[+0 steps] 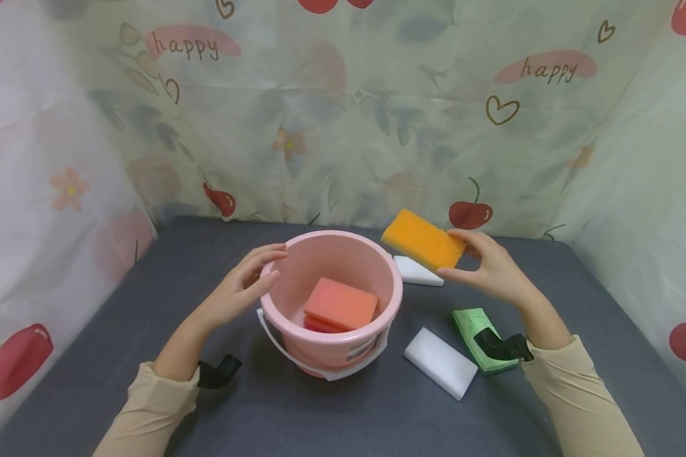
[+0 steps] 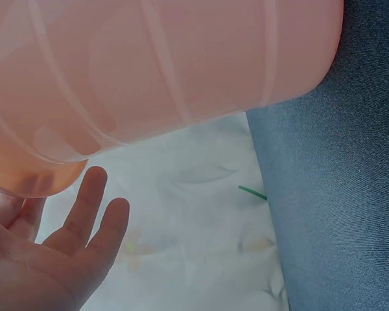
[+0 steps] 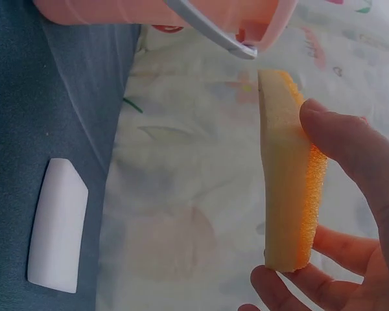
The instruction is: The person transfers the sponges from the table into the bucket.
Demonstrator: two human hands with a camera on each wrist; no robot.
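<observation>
The right grip (image 1: 497, 270) pinches one end of an orange sponge (image 1: 423, 240), thumb on the near edge. The sponge points left and away from that grip, its long axis slanting, orange face upward, free end near the rim of the pink bucket (image 1: 297, 339). The right wrist view catches it edge-on, revealing a thick pale layer beneath the orange that the head view barely shows. Below the right grip, toward its wrist, lie a green sponge (image 1: 474, 324) and a white block (image 1: 441, 363); beyond and left, another white piece (image 1: 417, 271) is partly hidden. Farther left stands the bucket; the head view plainly shows a coral sponge (image 1: 341, 304) inside. Across it, the left grip (image 1: 237, 285) is loosely spread at the rim; the left wrist view shows two fingers extended outside the wall.
</observation>
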